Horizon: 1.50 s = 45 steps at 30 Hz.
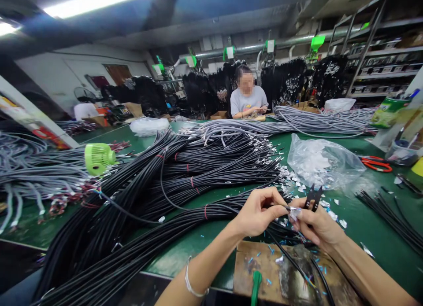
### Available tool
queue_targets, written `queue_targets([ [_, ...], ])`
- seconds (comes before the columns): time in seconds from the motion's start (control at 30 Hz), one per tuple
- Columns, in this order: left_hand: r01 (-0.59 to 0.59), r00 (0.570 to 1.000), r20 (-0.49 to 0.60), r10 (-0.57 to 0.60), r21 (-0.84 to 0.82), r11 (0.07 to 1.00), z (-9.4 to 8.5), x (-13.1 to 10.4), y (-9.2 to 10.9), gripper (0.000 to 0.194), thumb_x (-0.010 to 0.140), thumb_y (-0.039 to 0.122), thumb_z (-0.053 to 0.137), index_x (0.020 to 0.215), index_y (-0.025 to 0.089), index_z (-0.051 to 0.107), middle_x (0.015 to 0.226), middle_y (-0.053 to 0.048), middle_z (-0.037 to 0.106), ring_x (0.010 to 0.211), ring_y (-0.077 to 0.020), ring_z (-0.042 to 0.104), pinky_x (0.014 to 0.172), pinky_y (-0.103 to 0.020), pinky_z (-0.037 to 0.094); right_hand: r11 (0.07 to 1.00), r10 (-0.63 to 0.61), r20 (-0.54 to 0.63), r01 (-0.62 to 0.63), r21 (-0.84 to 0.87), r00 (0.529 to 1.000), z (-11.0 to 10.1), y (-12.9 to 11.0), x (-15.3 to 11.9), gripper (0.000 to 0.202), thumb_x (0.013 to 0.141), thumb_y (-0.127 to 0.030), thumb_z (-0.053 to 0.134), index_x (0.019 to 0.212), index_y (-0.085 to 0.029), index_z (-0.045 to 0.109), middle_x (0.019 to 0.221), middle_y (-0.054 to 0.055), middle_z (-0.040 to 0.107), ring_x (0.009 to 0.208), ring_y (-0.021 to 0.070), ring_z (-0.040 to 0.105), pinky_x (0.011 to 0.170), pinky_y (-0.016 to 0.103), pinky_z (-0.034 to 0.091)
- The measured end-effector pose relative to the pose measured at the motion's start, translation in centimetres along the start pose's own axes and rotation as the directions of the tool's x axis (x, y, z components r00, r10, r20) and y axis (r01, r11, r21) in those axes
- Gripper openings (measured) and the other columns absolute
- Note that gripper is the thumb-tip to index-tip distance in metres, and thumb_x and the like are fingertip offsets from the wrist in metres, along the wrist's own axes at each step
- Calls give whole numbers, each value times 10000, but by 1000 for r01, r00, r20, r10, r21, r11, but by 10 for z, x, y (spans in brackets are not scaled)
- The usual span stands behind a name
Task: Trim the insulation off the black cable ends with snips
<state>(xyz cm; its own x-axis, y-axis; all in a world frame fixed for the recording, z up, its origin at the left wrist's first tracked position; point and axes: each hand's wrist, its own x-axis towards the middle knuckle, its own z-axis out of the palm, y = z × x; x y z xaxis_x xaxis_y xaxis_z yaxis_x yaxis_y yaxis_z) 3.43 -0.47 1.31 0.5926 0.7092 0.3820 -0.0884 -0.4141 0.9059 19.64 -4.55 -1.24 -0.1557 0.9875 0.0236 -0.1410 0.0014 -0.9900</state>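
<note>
My left hand point(259, 212) is closed in a pinch on the end of a black cable point(278, 244). A small piece of silvery foil point(294, 213) sits at that cable end, between both hands. My right hand point(319, 222) pinches the foil with thumb and finger. It also carries a pair of black snips point(312, 197), the blades pointing up and away. Below the hands is a wooden board point(243, 270) with blue scraps on it and a dark metal block point(295, 268). Thin coloured wires show at a cable end by the block.
Bundles of black cables point(178, 222) cover the green table point(178, 255) to the left. Foil scraps and a clear plastic bag point(322, 163) lie beyond my right hand. Grey cables point(238, 127) stretch across the back, where a co-worker point(248, 99) sits. A green fan point(98, 158) stands left.
</note>
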Motion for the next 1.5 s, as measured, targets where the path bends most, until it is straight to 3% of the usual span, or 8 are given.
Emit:
queue_targets([
  [0.2,-192,922,-176,345,565,802,13,-4,-6,133,830,126,506,721,151,578,679,-20,526,629,-133,483,585,-246,403,993,-116,-165,117,-7,979,0,-1,-6,327,682,-460,671,639,-147,590,480,-1,583,226,12,282,243,168,178],
  [0.47,-77,932,-275,237,488,869,13,-2,-2,161,882,131,507,795,144,643,784,-40,576,731,-140,544,659,-246,433,911,-408,-497,301,-284,766,-27,-17,-2,369,777,-390,631,512,-193,467,458,-52,429,395,70,373,369,196,323],
  [0.6,-44,928,-296,226,516,856,14,-5,0,214,903,159,489,780,137,662,708,-26,548,668,-132,513,624,-247,403,767,-557,-285,350,-538,780,-7,-17,-2,98,722,-234,708,666,-180,649,625,-3,581,554,120,499,507,234,417],
  [0.73,-64,934,-263,242,541,838,13,-7,-1,244,898,137,478,743,135,666,676,-22,541,640,-125,500,602,-238,393,504,-727,-56,477,-721,684,5,-17,-6,66,790,-164,631,727,-184,627,668,-6,592,585,122,537,556,237,440],
  [1.1,-36,950,-263,168,442,896,10,-3,0,133,801,139,609,696,103,681,601,-20,578,540,-104,500,516,-216,365,454,-749,-34,475,-753,662,-3,-8,-4,102,798,-112,620,811,-213,624,723,-20,628,595,101,555,557,201,443],
  [1.3,-22,959,-258,117,347,938,9,-4,1,129,797,182,627,718,102,689,644,-42,624,565,-115,532,528,-217,397,662,-624,-192,383,-644,757,-3,-4,-5,37,758,-189,667,725,-204,660,605,-21,570,503,95,466,456,218,371],
  [1.4,-7,972,-230,50,185,983,11,-4,-2,202,819,164,592,995,95,660,738,-50,633,630,-126,567,584,-223,450,944,-291,-356,205,-260,888,0,-1,-2,165,708,-322,711,665,-177,647,498,-38,479,409,62,358,370,200,266],
  [1.5,-67,986,-148,79,86,994,11,-3,-6,303,852,134,529,1144,126,611,797,-48,603,716,-135,555,652,-238,459,993,27,-281,7,120,959,4,-2,3,298,630,-416,753,650,-156,608,490,-58,448,349,5,217,331,166,148],
])
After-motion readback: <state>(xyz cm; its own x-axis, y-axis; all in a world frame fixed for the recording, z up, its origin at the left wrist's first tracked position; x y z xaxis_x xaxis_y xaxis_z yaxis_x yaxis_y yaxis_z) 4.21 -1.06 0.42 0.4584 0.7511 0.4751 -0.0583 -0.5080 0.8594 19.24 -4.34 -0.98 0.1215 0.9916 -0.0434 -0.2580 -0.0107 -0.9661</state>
